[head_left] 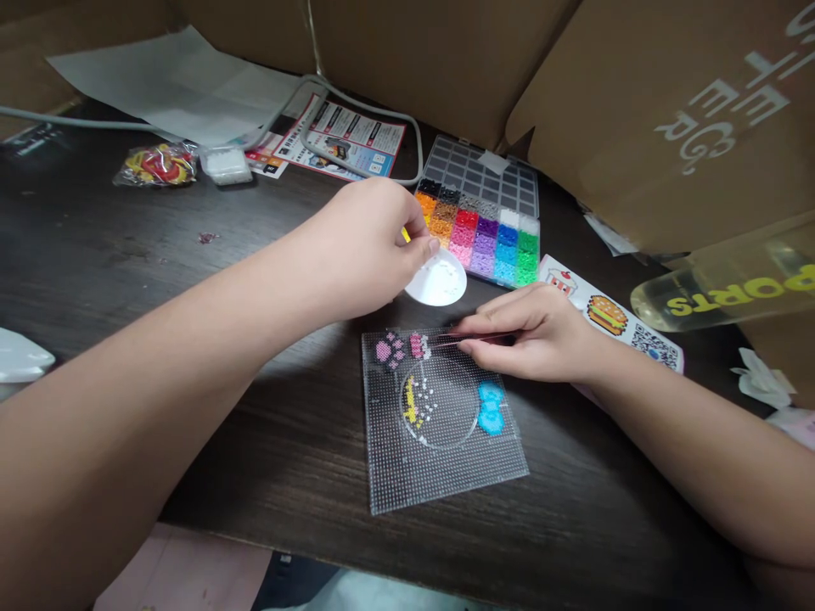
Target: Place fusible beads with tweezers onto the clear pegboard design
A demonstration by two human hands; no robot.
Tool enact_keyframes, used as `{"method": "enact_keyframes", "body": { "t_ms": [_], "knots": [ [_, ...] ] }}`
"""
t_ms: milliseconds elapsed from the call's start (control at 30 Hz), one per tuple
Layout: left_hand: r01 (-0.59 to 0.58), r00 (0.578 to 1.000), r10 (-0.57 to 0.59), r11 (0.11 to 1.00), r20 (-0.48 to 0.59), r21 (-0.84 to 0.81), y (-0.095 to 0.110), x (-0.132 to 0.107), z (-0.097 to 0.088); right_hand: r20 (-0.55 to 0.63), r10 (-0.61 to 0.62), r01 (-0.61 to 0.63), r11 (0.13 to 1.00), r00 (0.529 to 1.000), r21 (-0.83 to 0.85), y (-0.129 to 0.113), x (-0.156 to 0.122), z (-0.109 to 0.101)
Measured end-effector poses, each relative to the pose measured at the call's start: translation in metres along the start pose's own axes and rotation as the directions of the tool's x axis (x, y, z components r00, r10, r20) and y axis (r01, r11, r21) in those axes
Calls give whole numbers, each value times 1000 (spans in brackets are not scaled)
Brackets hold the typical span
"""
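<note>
My left hand (pixel 382 242) pinches the rim of a small white dish (pixel 438 278) with a few tiny beads in it, held above the table. Tweezers (pixel 446 338) are gripped in my right hand (pixel 531 331), their tips by a pink and white bead figure (pixel 420 345). That figure sits on a clear pegboard (pixel 446 484) flat on the table. Also on the board are a pink and dark paw print (pixel 390 350), a cluster of yellow beads (pixel 411 403) with scattered white ones, and a blue bow (pixel 491 408). Whether the tweezers hold a bead is too small to tell.
An open bead box (pixel 487 242) with many coloured compartments stands behind the dish. Right of it lies a printed pattern sheet (pixel 604 314), partly under my right arm. A cable (pixel 356 106), leaflet (pixel 347 140), bagged red-yellow item (pixel 159 164) and cardboard walls (pixel 413 59) are at the back.
</note>
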State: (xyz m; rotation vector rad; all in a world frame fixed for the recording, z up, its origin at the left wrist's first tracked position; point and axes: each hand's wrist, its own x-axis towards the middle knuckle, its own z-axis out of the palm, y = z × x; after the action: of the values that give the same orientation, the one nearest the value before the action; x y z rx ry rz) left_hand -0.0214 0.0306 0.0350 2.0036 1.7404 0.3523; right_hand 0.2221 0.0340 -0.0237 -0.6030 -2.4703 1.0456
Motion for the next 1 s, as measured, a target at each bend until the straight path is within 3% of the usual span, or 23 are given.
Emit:
{"method": "enact_keyframes", "body": {
  "t_ms": [200, 400, 633, 1000],
  "knots": [
    [-6, 1000, 6, 1000, -15, 5, -1, 0, 1, -12, 50, -49, 998, 999, 44, 0, 0, -1],
    [-60, 998, 59, 998, -20, -4, -3, -1, 2, 5, 22, -22, 998, 1000, 61, -2, 1, -2],
    [20, 1000, -20, 1000, -11, -6, 0, 0, 1, 38, 55, -57, 997, 998, 56, -3, 1, -3],
    [-9, 999, 10, 1000, 43, -28, 0, -6, -3, 50, 74, -78, 993, 996, 87, -4, 2, -1]
  ]
}}
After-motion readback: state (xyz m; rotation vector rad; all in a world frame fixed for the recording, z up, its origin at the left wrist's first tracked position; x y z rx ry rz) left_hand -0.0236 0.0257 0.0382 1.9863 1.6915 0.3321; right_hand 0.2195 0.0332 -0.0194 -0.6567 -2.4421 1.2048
